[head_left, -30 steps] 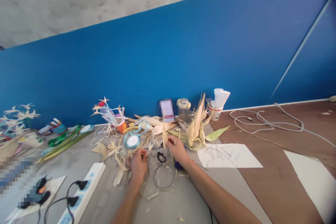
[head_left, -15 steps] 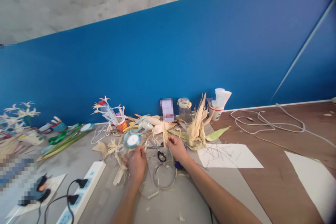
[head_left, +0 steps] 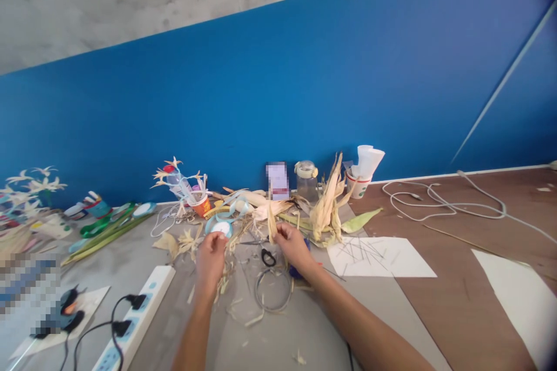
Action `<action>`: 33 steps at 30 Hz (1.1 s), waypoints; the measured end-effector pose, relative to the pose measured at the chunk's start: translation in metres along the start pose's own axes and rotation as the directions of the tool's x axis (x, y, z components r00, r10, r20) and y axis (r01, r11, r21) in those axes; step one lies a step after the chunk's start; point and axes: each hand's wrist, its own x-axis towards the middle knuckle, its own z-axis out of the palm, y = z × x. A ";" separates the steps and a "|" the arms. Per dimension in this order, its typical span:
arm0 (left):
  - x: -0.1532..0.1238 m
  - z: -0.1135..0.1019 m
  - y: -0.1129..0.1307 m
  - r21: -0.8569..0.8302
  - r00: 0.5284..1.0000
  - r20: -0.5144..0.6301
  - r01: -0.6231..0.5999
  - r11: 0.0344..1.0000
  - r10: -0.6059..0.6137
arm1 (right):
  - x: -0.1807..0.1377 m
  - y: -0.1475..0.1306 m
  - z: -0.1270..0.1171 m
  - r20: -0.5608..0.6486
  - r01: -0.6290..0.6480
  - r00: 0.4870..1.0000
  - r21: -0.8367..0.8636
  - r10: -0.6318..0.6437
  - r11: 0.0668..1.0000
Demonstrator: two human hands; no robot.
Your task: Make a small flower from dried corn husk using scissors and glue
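My right hand [head_left: 292, 244] pinches a narrow strip of dried corn husk [head_left: 272, 227] and holds it upright over the grey table. My left hand [head_left: 210, 259] is closed with its back to me, just below the light blue ribbon spool [head_left: 220, 226]; dry husk scraps hang beneath it, and what its fingers hold is hidden. Between the hands lie black-handled scissors [head_left: 266, 255] and a coil of thin wire [head_left: 272, 290]. A heap of corn husks [head_left: 326, 208] stands behind my right hand.
A white power strip [head_left: 139, 313] with black plugs lies at the front left. Husk flowers in an orange cup [head_left: 201, 206], a glass jar [head_left: 306, 181] and a paper cup [head_left: 357, 185] stand along the blue partition. White paper with wire pieces [head_left: 378, 256] and a white cable [head_left: 439, 203] lie right.
My left hand has moved left and away from me, up to the ribbon spool, lifting husk scraps off the table. My right hand has kept still with its strip.
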 end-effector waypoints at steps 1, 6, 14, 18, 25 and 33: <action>0.001 0.001 0.001 -0.056 0.999 0.045 0.021 0.998 -0.018 | 0.000 0.000 0.001 0.001 0.000 1.000 0.002 0.000 1.000; -0.003 0.010 0.004 -0.186 0.979 0.203 0.075 0.980 -0.036 | -0.003 -0.002 0.004 0.019 -0.009 1.000 0.015 0.009 1.000; 0.002 0.009 0.020 -0.186 0.961 0.273 0.003 0.983 0.048 | -0.012 -0.012 0.012 0.164 -0.100 0.983 0.117 0.080 0.988; 0.005 0.011 0.024 -0.212 0.944 0.330 0.062 0.975 0.012 | -0.024 -0.014 0.023 0.345 -0.249 0.922 0.173 0.179 0.953; 0.008 0.010 0.013 -0.220 0.908 0.417 0.143 0.965 -0.039 | -0.032 -0.011 0.037 0.430 -0.286 0.883 0.178 0.187 0.942; 0.004 0.002 0.009 -0.161 0.904 0.426 0.127 0.979 -0.047 | -0.033 -0.012 0.047 0.353 -0.361 0.905 0.346 0.236 0.866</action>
